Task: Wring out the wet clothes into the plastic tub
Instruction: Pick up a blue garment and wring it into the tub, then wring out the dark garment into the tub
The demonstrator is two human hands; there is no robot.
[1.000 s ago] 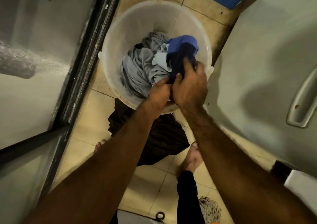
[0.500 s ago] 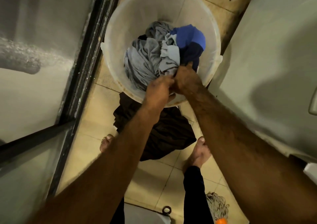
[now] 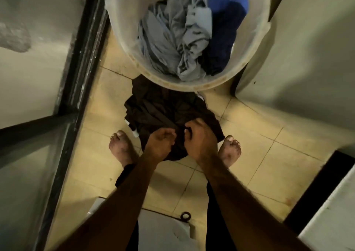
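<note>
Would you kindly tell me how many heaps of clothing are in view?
2. One grey and blue heap lies inside the plastic tub; one dark heap lies on the floor beside it, gripped by the left hand and right hand. Each may hide more garments.

Clothes (image 3: 178,39) lie in the tub (image 3: 123,39); before it a garment (image 3: 163,112) lies on the floor (image 3: 249,135) between the feet (image 3: 121,149).

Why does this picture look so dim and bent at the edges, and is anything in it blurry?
Head view: dim, yellowish light on the floor tiles; the wide lens tilts the black door frame and stretches the rim of the plastic tub; the near forearms look dark and soft; the dark garment, gripped by the left hand and right hand, loses its folds in shadow.
</note>
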